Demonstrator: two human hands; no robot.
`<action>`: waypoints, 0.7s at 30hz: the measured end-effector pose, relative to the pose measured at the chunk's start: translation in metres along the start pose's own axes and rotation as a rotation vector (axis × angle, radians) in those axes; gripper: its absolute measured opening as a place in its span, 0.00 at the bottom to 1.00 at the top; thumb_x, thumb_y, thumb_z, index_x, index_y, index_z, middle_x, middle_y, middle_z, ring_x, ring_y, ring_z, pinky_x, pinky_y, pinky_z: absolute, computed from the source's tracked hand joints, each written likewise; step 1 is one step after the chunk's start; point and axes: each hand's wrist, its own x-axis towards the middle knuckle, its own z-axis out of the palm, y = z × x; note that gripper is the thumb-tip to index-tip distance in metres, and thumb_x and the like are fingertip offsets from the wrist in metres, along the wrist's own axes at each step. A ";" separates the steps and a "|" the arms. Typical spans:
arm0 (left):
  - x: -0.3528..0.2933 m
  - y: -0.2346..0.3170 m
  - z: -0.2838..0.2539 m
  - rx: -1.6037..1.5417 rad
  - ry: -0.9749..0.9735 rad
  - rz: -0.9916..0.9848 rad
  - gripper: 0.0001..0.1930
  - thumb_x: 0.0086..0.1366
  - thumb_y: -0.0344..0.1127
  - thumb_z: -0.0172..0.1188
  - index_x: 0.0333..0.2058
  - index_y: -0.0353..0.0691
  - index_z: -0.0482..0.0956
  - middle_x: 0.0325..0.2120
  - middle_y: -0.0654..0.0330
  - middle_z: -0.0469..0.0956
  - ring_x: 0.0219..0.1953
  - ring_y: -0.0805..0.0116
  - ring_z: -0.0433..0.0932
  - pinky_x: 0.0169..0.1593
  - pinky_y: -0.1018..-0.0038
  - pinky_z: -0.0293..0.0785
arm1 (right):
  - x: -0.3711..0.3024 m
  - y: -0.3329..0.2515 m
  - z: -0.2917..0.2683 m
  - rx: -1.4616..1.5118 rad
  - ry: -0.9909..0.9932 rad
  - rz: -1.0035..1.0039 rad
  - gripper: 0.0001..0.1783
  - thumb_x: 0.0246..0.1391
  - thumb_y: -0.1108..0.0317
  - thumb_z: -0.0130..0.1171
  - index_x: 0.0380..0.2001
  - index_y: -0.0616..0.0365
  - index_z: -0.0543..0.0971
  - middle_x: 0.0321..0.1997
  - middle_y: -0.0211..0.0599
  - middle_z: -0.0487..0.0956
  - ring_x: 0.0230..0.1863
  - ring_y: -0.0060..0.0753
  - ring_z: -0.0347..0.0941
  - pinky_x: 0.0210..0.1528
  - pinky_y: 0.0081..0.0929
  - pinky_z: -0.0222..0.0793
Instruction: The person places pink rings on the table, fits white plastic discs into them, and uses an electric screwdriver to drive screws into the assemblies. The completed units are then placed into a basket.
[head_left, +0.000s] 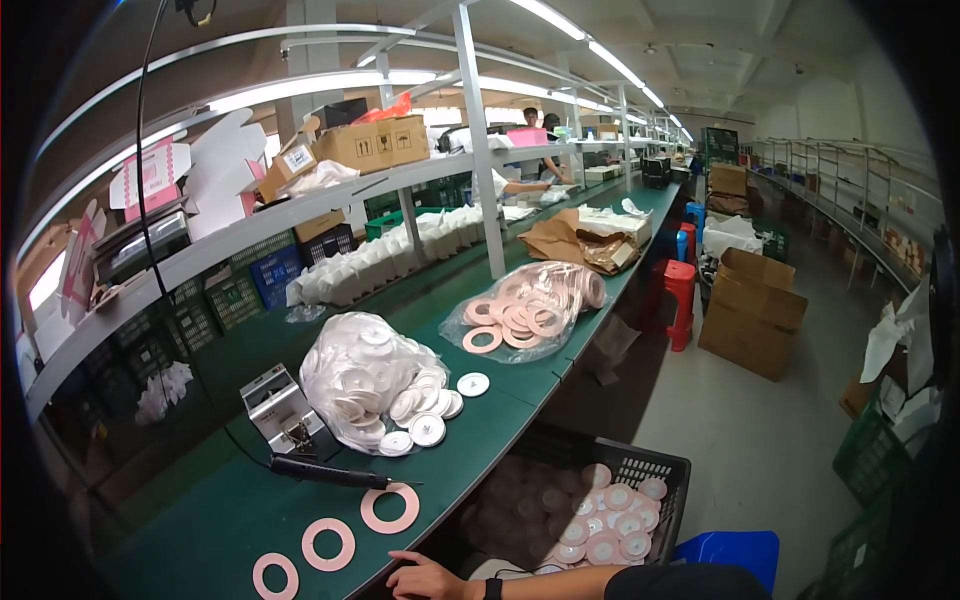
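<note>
My right hand (425,578) rests on the front edge of the green bench (200,520), fingers loosely spread, holding nothing; a dark watch (493,588) is on its wrist. Three flat pink rings lie just left of it: one (390,508) nearest, one (328,544) in the middle, one (275,577) farthest. Behind them lies a black pen-shaped tool (330,472) on a cable, next to a small metal box (280,405). A clear bag of white discs (360,375) sits beyond, with loose discs (427,430) spilled beside it. My left hand is out of view.
A clear bag of pink rings (525,310) lies farther along the bench. Below the bench edge a black crate (650,465) holds pink-and-white discs. A blue stool (735,550), red stools (680,290) and cardboard boxes (755,310) stand in the aisle. People work at the far end.
</note>
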 end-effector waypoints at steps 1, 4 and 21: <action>0.007 -0.009 0.001 -0.057 -0.005 -0.018 0.19 0.67 0.44 0.63 0.51 0.39 0.82 0.50 0.50 0.80 0.50 0.48 0.80 0.58 0.55 0.76 | -0.017 0.008 0.008 0.053 -0.039 0.006 0.15 0.62 0.60 0.65 0.48 0.55 0.83 0.47 0.39 0.84 0.50 0.37 0.81 0.67 0.56 0.64; 0.029 -0.042 0.011 -0.242 -0.002 -0.075 0.19 0.67 0.44 0.63 0.52 0.39 0.82 0.51 0.51 0.80 0.51 0.49 0.80 0.59 0.55 0.76 | -0.038 0.009 0.018 0.159 -0.293 0.237 0.17 0.62 0.61 0.64 0.51 0.58 0.81 0.51 0.43 0.83 0.54 0.42 0.79 0.66 0.52 0.65; 0.069 -0.204 0.116 -1.333 0.062 -0.503 0.21 0.70 0.46 0.60 0.55 0.38 0.81 0.56 0.53 0.80 0.55 0.52 0.79 0.61 0.57 0.75 | -0.138 0.096 0.122 2.004 0.421 1.259 0.18 0.73 0.62 0.50 0.58 0.59 0.79 0.52 0.34 0.83 0.52 0.29 0.77 0.57 0.32 0.75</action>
